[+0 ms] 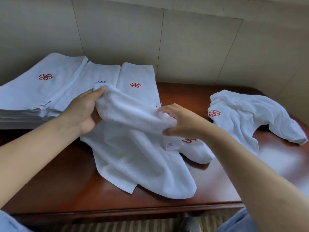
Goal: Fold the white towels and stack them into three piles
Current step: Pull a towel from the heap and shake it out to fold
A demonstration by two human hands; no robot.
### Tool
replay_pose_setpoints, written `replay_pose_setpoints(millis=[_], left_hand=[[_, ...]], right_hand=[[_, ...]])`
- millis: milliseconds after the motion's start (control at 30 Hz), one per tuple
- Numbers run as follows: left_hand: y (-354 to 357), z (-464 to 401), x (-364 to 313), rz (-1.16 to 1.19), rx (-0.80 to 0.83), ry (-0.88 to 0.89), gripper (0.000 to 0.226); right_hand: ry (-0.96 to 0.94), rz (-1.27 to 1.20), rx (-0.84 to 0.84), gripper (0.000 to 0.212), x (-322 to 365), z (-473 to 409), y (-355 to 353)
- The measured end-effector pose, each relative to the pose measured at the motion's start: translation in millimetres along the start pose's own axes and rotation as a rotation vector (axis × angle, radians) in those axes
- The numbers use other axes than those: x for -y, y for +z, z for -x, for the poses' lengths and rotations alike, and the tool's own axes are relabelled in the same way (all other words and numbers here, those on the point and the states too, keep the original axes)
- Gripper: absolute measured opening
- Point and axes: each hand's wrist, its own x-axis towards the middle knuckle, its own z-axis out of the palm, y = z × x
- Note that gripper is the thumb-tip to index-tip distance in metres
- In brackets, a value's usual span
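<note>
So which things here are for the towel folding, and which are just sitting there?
For the job:
- held towel, gripped by left hand and right hand
- left pile
- middle pile
- folded towel
- crumpled towel, waiting

Just there:
- table
- wall
- striped floor

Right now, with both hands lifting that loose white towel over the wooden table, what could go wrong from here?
1. The loose white terry towel held by the left hand and right hand hangs unevenly, so its fold may come out crooked.
2. Its raised edge is close to the narrow folded white towel pile and could drag that pile askew.
3. The crumpled white towel lies near the brown wooden table edge and might slip off.
</note>
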Motion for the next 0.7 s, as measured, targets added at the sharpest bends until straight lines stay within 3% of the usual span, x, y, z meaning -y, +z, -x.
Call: replay_pose_setpoints(millis=[67,133,200,267,333,400,567,600,700], left_hand=[[-3,-3,-2,0.024,-0.036,-0.01,0.02],[-6,-5,-1,0.04,-0.058,-0.036,0.019],[-10,-6,-3,0.063,-0.087,-0.063,0.022],[-13,-8,-5,0.079,-0.104,-0.075,0.03],[-16,-10,-7,0.075,-0.101,-0.071,0.03],[-18,-10,-6,0.066,-0.094,-0.079,0.028],[-22,-11,-6,0.048,-0.083,-0.086,0.035],[-23,-11,-6,0.047,-0.081,-0.085,0.037],[-25,-11,-6,0.028,-0.063,-0.085,0.037]], right_hand=[[0.068,-0.012,-0.084,0.02,-15,0,-6],[0.097,-0.266,-0.096,0.04,-23,2,-12],[0.112,-0.678,0.094,0.048,-22,7,-16],[0.086,-0.876,0.328,0.042,-20,10,-11],[0.116,-0.819,0.404,0.04,-19,7,-4],[0.164,-0.714,0.35,0.035,-21,4,0],[0.331,-0.339,-0.091,0.015,-34,-8,16],[0.346,-0.285,-0.089,0.014,-36,-9,22],[0.331,-0.256,0.182,0.025,-35,-11,41]])
